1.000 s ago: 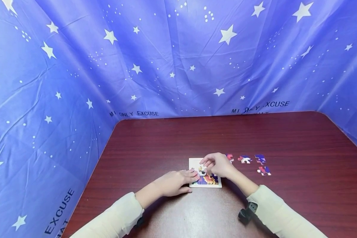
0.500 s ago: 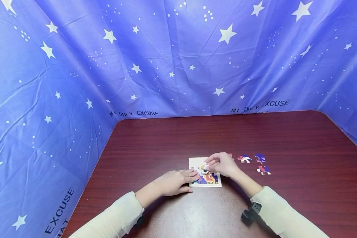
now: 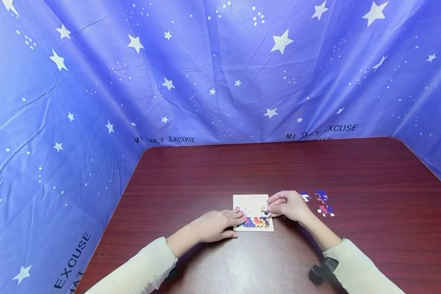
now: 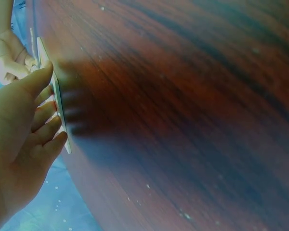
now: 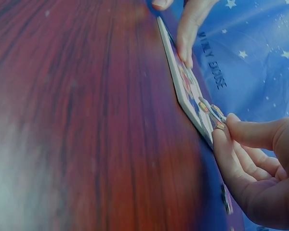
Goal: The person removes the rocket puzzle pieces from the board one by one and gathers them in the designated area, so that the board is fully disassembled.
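A square jigsaw puzzle board (image 3: 248, 199) with a pale frame lies on the table in the head view. Colourful fitted pieces (image 3: 255, 222) fill its near part, while the far part is pale. My left hand (image 3: 217, 226) rests on the board's left side, fingers stretched out over the pieces. Between thumb and index finger, my right hand (image 3: 288, 205) pinches a puzzle piece (image 3: 266, 213) with a white and black pattern, at the board's right edge. In the right wrist view, that puzzle piece (image 5: 212, 113) is tilted, close over the board (image 5: 190, 107).
Several loose puzzle pieces lie right of the board, among them a purple one (image 3: 321, 196) and a red and purple one (image 3: 326, 210); others are partly hidden behind my right hand. A starry blue curtain (image 3: 213, 73) surrounds the dark red table (image 3: 191, 175).
My right hand has moved right across the board with the puzzle piece, from near the middle to the right edge. The left hand has stayed in place.
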